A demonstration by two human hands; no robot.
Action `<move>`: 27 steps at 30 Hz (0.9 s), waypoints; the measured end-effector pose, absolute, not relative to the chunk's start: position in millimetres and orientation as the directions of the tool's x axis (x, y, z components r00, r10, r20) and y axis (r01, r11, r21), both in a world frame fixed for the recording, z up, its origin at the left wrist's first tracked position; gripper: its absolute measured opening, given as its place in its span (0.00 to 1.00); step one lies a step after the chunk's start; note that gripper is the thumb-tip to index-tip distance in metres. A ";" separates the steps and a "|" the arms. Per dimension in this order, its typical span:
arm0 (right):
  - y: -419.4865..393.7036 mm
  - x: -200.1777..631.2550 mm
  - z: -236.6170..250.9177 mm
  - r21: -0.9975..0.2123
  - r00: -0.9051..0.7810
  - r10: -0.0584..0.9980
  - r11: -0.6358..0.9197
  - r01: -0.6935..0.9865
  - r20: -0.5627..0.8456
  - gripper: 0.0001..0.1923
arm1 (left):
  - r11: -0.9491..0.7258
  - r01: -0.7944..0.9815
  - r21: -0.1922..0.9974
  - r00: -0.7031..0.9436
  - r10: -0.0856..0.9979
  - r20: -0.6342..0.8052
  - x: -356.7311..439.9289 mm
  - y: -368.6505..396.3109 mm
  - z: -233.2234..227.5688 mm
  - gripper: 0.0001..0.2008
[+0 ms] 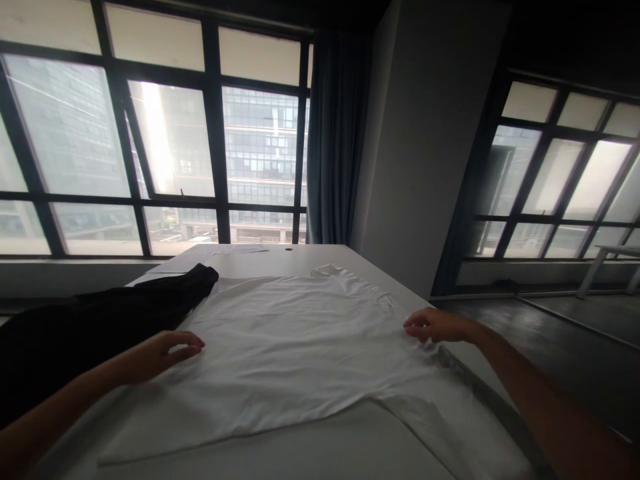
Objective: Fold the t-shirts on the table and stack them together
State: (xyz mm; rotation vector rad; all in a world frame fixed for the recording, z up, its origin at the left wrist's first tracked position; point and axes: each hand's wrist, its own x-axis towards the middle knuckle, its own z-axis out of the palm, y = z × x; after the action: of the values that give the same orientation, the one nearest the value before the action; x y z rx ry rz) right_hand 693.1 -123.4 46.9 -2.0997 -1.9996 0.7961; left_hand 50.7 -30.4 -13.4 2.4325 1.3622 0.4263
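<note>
A white T-shirt [295, 347] lies spread flat across a white table [300, 257]. My left hand [160, 353] rests on the shirt's left edge with fingers curled, next to a black garment [90, 320]. At the shirt's right edge, my right hand [433, 325] has its fingers bent and pinching the cloth near the table's side. One sleeve [440, 427] hangs toward the near right corner.
The black garment covers the table's left side. Papers [235, 250] lie at the far end by the large windows [175, 140]. A blue curtain [335, 140] and a grey pillar [425, 147] stand behind. Dark floor [550, 340] opens to the right.
</note>
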 end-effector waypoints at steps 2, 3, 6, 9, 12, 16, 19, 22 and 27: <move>-100.9 687.7 26.0 -0.357 -0.029 0.979 -0.045 0.933 -0.200 0.50 | -0.528 0.768 0.362 0.542 0.837 0.072 66.1 -29.2 -18.1 0.37; -91.6 684.9 15.8 -0.316 -0.048 0.979 -0.017 0.948 -0.199 0.52 | -0.552 0.769 0.322 0.568 0.821 0.050 71.4 -28.3 -21.3 0.38; -72.3 679.4 -10.5 -0.190 -0.068 0.968 0.022 0.982 -0.243 0.60 | -0.585 0.783 0.213 0.604 0.797 -0.029 75.6 -23.1 -31.7 0.39; -58.5 679.2 -25.2 -0.141 -0.042 0.969 0.008 0.990 -0.242 0.64 | -0.561 0.811 0.164 0.575 0.817 -0.050 70.2 -12.6 -38.4 0.36; -40.2 679.4 -30.0 -0.134 -0.043 0.973 0.012 0.991 -0.226 0.62 | -0.541 0.827 0.152 0.552 0.833 -0.042 67.8 2.9 -41.5 0.36; -9.5 672.8 -31.2 -0.114 -0.011 0.982 -0.011 0.993 -0.188 0.58 | -0.520 0.839 0.156 0.530 0.848 -0.023 72.0 28.7 -45.5 0.36; 11.7 663.5 -31.7 -0.100 0.057 0.986 -0.073 0.992 -0.158 0.53 | -0.494 0.858 0.142 0.499 0.867 0.004 76.0 49.5 -48.9 0.36; 32.3 655.3 -31.3 -0.089 0.096 0.985 -0.109 0.990 -0.144 0.50 | -0.450 0.885 0.120 0.453 0.892 0.007 80.3 71.6 -49.6 0.38; 79.7 649.7 -30.5 -0.092 0.109 0.986 -0.121 0.988 -0.124 0.48 | -0.382 0.916 0.122 0.384 0.923 0.009 94.7 120.3 -45.9 0.39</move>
State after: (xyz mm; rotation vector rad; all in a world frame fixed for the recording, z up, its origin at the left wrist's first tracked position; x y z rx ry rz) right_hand 649.7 79.7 -30.5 -2.3496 -2.0922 0.2441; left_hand 94.7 120.3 -45.9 2.5309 1.6882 0.1151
